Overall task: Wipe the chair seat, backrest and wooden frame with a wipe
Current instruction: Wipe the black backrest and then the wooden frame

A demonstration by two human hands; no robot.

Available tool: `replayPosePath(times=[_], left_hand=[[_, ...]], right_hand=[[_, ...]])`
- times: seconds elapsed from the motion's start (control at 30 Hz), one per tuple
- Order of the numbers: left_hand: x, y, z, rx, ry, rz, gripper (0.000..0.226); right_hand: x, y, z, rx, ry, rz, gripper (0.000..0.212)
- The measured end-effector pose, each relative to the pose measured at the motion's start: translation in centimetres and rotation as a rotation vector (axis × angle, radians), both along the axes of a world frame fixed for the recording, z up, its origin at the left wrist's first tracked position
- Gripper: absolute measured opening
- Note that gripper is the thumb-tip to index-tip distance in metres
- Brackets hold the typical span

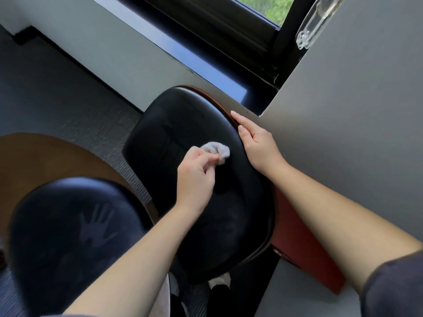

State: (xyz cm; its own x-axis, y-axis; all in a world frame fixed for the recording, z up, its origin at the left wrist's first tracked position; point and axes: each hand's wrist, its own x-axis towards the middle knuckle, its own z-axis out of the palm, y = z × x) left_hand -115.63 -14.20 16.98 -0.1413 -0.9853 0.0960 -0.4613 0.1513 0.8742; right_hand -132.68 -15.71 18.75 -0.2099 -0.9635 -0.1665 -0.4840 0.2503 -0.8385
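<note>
Head view is showing my left hand [194, 172] pinching the soft, light, crumpled white wipe [217, 149] against the slick black padded chair cushion [183, 115], while my right hand [258, 147], fingers straight, is bracing the stiff reddish-brown wooden frame [297, 239].

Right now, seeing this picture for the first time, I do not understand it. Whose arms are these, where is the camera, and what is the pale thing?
There is no machine here. A person wears one camera on the head, looking down, so both arms are that person's own. The left hand pinches a crumpled wipe and holds it against a black padded chair cushion. The right hand lies with straight fingers along the cushion's reddish wooden rim. At the lower left is a second black cushion with a faint handprint on it. Grey carpet and a window lie beyond.
</note>
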Motion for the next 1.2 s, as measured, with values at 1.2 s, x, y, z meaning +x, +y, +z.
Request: replayPosePath(times=[1.2], left_hand=[[1.9, 12.9, -3.7, -0.376, -0.179, -0.669, 0.023]], right_hand=[[1.4, 10.5, -1.5, -0.085, -0.062, -0.23, 0.04]])
